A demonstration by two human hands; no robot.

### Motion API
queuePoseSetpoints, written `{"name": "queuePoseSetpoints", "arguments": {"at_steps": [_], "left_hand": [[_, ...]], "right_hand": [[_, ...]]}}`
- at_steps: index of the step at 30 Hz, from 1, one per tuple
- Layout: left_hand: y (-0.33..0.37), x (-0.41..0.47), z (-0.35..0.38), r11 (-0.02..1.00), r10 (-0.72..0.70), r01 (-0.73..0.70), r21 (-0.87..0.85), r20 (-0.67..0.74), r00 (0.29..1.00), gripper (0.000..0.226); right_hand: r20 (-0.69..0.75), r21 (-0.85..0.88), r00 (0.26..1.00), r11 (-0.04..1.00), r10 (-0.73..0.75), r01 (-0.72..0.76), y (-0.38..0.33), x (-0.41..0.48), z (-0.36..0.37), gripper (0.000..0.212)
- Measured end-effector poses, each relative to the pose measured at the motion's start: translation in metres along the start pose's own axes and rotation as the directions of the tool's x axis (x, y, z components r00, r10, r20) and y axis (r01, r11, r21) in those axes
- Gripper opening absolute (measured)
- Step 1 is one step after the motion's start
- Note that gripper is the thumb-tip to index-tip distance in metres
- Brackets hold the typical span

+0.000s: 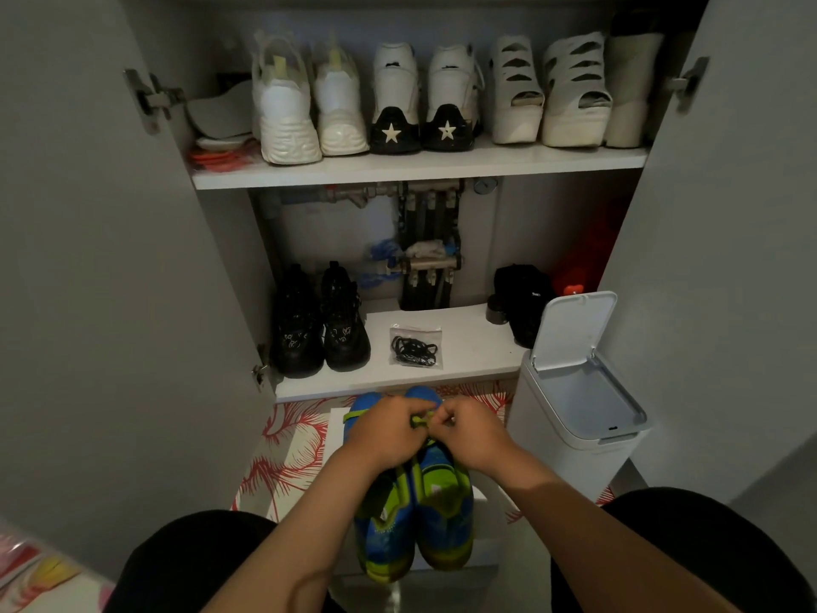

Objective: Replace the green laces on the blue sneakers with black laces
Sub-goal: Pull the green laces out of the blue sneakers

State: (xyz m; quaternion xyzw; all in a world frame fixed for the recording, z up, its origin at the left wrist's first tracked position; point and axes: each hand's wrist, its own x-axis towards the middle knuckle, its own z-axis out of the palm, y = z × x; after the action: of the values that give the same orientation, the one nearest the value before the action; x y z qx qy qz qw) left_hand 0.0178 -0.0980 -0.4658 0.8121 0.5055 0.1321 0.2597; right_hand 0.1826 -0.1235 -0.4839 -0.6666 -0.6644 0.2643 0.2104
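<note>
- The blue sneakers (pixel 443 515) lie side by side on the floor between the person's knees. Their toes point toward the open shoe cabinet, and they rest on a white sheet over a red-and-white patterned mat (pixel 292 453).
- Both hands meet over the front part of the right-hand shoe. The left hand (pixel 383 430) and the right hand (pixel 474 432) have their fingers curled in, each pinching the green lace (pixel 420 421) where it bunches between them.
- Judging from this, the step in hand is undoing or drawing out the green lace, so the task looks to be in its early stage. How much of the lace is already free is hidden under the hands.
- The black laces (pixel 414 348) lie coiled in a clear plastic bag (pixel 415 330) on the lower shelf (pixel 468 347), well apart from the hands. The bag sits between a pair of black shoes (pixel 320 325) and a white bin (pixel 574 404) with its lid up.
- The next move likely calls for working the lace back through each eyelet pair in turn, with one hand steadying the shoe. The other sneaker follows, and then a reach forward to the shelf for the bag.
</note>
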Motion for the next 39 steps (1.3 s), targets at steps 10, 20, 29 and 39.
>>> {"name": "queuePoseSetpoints", "arguments": {"at_steps": [10, 20, 29, 39], "left_hand": [[-0.006, 0.006, -0.011, 0.965, -0.201, 0.153, -0.212, -0.228, 0.953, 0.02], [-0.011, 0.001, -0.009, 0.997, 0.014, 0.002, 0.075, -0.2, 0.98, 0.054], [-0.005, 0.002, -0.01, 0.989, -0.033, 0.07, 0.134, -0.263, 0.964, 0.021], [-0.023, 0.0, -0.035, 0.945, -0.269, 0.314, 0.089, -0.336, 0.903, 0.057]], "right_hand": [[0.103, -0.07, 0.994, 0.997, 0.032, -0.025, 0.008, -0.003, -0.002, 0.02], [0.037, -0.063, 0.998, 0.997, 0.043, -0.041, 0.005, 0.001, 0.001, 0.012], [0.049, 0.094, 0.998, 0.995, 0.036, -0.041, 0.006, 0.003, -0.001, 0.021], [0.064, -0.255, 0.983, 0.949, -0.174, 0.185, -0.001, 0.001, 0.002, 0.018]]}}
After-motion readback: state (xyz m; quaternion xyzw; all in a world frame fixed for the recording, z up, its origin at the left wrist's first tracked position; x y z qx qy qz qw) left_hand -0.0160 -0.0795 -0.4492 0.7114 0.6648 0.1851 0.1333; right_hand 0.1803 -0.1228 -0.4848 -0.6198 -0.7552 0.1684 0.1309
